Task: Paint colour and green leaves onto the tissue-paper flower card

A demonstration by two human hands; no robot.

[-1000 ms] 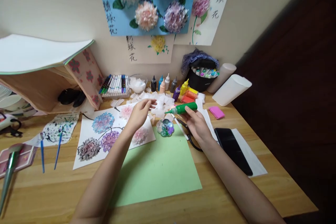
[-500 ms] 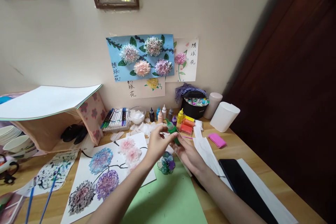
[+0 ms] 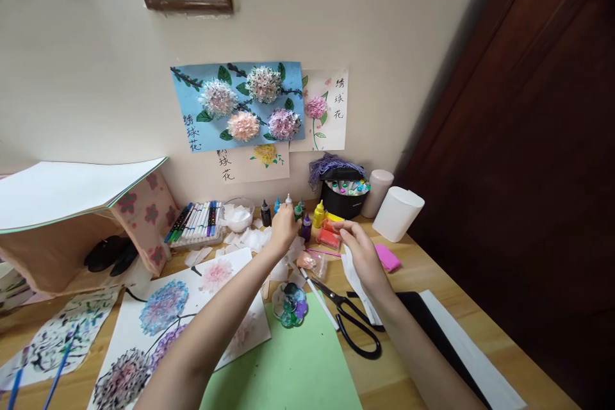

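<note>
My left hand (image 3: 286,229) reaches into the group of paint bottles by the wall. Its fingers are closed around the green paint bottle (image 3: 298,212), which they partly hide. Beside it stand a purple bottle (image 3: 306,229), a yellow bottle (image 3: 318,214) and a black bottle (image 3: 266,213). To the right, my right hand (image 3: 359,250) hovers with fingers apart and nothing in them, near the red packets (image 3: 328,239). A flower-shaped palette (image 3: 289,305) with green, blue and purple paint lies on the green sheet (image 3: 283,371).
Black-handled scissors (image 3: 358,327) lie right of the palette. The painting with fluffy flowers (image 3: 166,307) covers the left. Markers (image 3: 196,223), a bowl of white scraps (image 3: 237,214), a black marker case (image 3: 343,198) and a white container (image 3: 398,213) line the back. A phone (image 3: 432,339) lies right.
My left hand has carried the green bottle away from above the palette to the bottles at the back. My right hand has let go of it and moved right. The view has shifted right.
</note>
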